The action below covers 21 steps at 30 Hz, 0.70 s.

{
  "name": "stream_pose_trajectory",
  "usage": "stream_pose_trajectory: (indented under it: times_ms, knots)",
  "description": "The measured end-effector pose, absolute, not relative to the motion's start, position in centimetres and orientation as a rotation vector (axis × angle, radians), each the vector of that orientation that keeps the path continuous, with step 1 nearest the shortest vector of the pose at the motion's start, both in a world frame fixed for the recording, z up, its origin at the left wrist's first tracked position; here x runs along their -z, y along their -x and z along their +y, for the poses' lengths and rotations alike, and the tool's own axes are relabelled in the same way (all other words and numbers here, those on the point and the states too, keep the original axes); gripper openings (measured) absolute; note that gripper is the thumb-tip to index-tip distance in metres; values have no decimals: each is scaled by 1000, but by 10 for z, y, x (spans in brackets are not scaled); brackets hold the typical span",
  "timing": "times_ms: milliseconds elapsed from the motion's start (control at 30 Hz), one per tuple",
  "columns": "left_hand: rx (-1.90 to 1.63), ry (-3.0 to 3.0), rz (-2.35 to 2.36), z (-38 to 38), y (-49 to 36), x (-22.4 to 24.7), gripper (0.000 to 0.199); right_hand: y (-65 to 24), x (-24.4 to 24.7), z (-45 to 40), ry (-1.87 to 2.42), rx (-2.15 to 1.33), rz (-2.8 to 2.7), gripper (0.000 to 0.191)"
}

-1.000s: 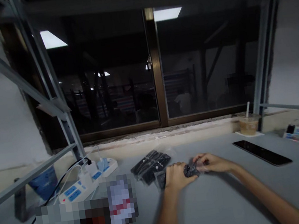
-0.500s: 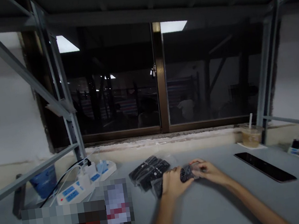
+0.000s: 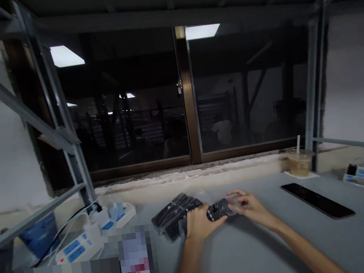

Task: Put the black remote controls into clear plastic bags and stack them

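1. Black remote point(image 3: 215, 212), keys showing: I find it between the two hands over the middle of the tabletop point(image 3: 248, 262); I can't tell whether it touches the surface.
2. I see the left hand point(image 3: 198, 224) curled over its left end, gripping it, thumb stretched along the near side.
3. The right hand point(image 3: 245, 204) has fingers nearly together, pinching clear plastic wrap point(image 3: 234, 206) at the remote's right end.
4. My leftward room stops at the bagged remotes point(image 3: 170, 216), just beside the left hand; rightward, grey surface runs to a dark slab-like device point(image 3: 318, 200). The far edge meets the wall below the window point(image 3: 139, 115).
5. Fingers hide the remote's left end from me; pixel blocks mask the near left corner, and the frame cuts off both forearms.
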<state>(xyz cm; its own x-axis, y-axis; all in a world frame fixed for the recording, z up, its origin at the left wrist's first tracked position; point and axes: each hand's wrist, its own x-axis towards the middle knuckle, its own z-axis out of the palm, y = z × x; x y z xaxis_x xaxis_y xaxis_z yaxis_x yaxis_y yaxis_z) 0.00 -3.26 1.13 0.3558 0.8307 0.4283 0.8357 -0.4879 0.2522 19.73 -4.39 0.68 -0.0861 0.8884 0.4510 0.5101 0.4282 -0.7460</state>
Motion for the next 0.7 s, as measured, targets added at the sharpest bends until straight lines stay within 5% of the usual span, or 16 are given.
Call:
stream_pose_trajectory:
  times_ms: [700]
  knots:
    - [1087,2376,-1554,-27,-24,0,48,-218,-8,-39,1264,-449,-1662,34]
